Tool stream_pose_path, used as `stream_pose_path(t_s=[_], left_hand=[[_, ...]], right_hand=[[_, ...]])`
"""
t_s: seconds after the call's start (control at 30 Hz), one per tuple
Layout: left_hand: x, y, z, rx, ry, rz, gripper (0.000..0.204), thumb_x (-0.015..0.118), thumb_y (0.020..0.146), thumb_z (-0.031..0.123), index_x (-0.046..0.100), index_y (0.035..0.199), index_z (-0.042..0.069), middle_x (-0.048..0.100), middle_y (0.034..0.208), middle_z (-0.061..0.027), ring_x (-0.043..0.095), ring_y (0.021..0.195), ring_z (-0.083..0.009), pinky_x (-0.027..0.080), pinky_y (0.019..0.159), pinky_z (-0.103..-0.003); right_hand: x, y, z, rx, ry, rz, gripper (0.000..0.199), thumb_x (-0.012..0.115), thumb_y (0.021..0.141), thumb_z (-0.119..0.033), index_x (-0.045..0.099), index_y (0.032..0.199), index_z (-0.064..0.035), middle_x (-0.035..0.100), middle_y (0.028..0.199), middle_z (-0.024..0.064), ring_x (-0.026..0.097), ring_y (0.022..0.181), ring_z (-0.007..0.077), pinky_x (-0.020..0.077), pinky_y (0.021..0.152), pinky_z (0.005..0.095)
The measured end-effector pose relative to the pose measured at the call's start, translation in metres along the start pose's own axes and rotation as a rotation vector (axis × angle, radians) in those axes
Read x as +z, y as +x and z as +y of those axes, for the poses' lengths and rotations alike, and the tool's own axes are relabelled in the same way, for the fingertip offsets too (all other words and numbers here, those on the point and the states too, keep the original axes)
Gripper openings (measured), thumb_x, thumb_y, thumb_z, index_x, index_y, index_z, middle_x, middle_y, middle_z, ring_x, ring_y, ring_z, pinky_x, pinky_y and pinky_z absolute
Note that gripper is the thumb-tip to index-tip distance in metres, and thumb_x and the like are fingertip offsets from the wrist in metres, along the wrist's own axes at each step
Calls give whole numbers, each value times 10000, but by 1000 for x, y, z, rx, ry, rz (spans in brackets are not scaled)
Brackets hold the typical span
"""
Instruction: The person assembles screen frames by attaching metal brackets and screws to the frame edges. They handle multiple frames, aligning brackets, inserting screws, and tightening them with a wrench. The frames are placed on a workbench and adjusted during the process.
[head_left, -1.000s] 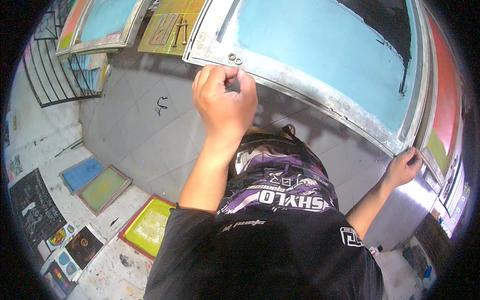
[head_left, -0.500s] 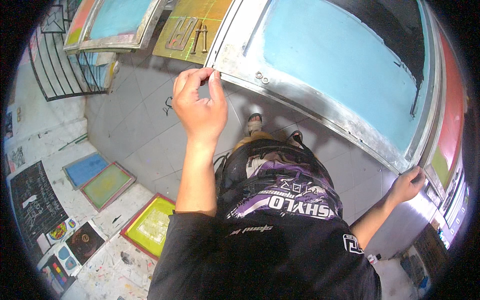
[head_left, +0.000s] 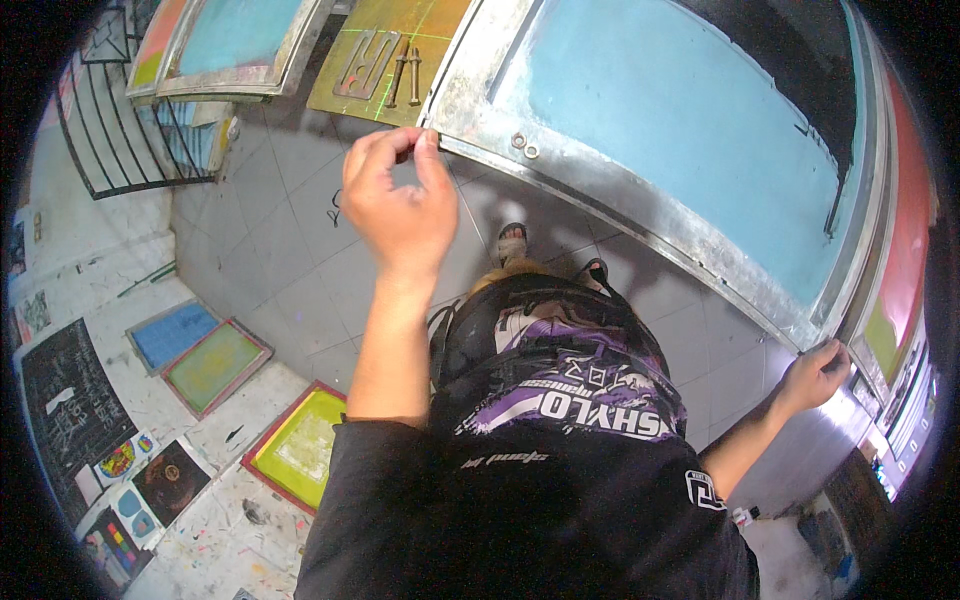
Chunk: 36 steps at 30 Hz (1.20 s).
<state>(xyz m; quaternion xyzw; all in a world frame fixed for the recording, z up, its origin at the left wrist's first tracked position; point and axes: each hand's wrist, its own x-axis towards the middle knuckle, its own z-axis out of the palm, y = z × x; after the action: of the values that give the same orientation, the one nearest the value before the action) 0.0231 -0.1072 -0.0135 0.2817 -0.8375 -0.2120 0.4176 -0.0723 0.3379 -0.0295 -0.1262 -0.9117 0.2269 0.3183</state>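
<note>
1. Screen frame (head_left: pixel 640 215): large, metal-edged, with pale blue mesh; it stands ahead of the person at an angle and spans from upper centre to the right.
2. Left hand (head_left: pixel 395 205): raised at the frame's lower left corner, fingers curled, thumb and fingertips pinched on the metal edge.
3. Right hand (head_left: pixel 815 372): reaches out low on the right and is closed around the frame's lower right corner.
4. Material: the frame's border is dull grey metal, scuffed and stained; two small round washers (head_left: pixel 525 146) sit on the border near the left hand. The mesh is smooth and flat, shadowed dark at its top right.
5. Surroundings: a yellow-green panel (head_left: pixel 385 60) with tool shapes lies just left of the frame; another blue screen (head_left: pixel 235 45) leans at upper left.
6. Floor (head_left: pixel 300 260): grey tiles, with paint spatter at lower left. Small screens rest there: one blue (head_left: pixel 172 334), one green with a red edge (head_left: pixel 215 365), one bright yellow-green (head_left: pixel 300 447).
7. Obstruction: the person's black printed shirt (head_left: pixel 560 470) hides the floor directly below.
</note>
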Motion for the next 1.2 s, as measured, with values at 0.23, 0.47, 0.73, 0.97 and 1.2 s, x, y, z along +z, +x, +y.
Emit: stream_pose_path(t_s=[0.23, 0.47, 0.73, 0.97, 1.2], left_hand=[[0, 2, -4, 32, 27, 17, 55, 633, 732, 31, 601, 775, 18, 586, 765, -106, 547, 728, -283, 428, 672, -362], [3, 1, -3, -27, -60, 27, 60, 643, 719, 39, 610, 764, 18, 593, 766, -108, 554, 733, -269, 433, 665, -347], [-1, -2, -7, -203, -204, -13, 145, 663, 719, 49, 635, 855, 8, 610, 813, -96, 574, 804, -213, 451, 763, -313], [-20, 5, -50, -202, -600, -188, 467, 723, 694, 89, 560, 1123, 2, 601, 1048, -85, 559, 947, -174, 428, 849, -294], [-6, 11, -33, 11, -356, -220, 285, 673, 742, 97, 607, 998, -9, 627, 944, -180, 607, 896, -297, 471, 796, -336]], right_hand=[[-2, -3, -18, 36, -74, -7, 305, 523, 900, -240, 558, 999, 46, 613, 895, 138, 575, 837, 214, 456, 783, 321], [-5, -5, -26, 16, -136, -31, 292, 512, 893, -246, 555, 998, 24, 608, 896, 148, 578, 827, 238, 452, 779, 345], [-10, -2, -23, -12, -164, -85, 262, 506, 886, -236, 553, 985, 3, 605, 908, 144, 579, 847, 262, 447, 788, 352], [-9, 11, -56, -1, 319, -1, 226, 474, 932, -185, 555, 967, 24, 600, 931, 107, 571, 834, 176, 461, 757, 287], [30, -26, -234, -461, 769, -566, 117, 456, 903, -20, 528, 982, 29, 585, 861, 117, 538, 701, 138, 447, 605, 243]])
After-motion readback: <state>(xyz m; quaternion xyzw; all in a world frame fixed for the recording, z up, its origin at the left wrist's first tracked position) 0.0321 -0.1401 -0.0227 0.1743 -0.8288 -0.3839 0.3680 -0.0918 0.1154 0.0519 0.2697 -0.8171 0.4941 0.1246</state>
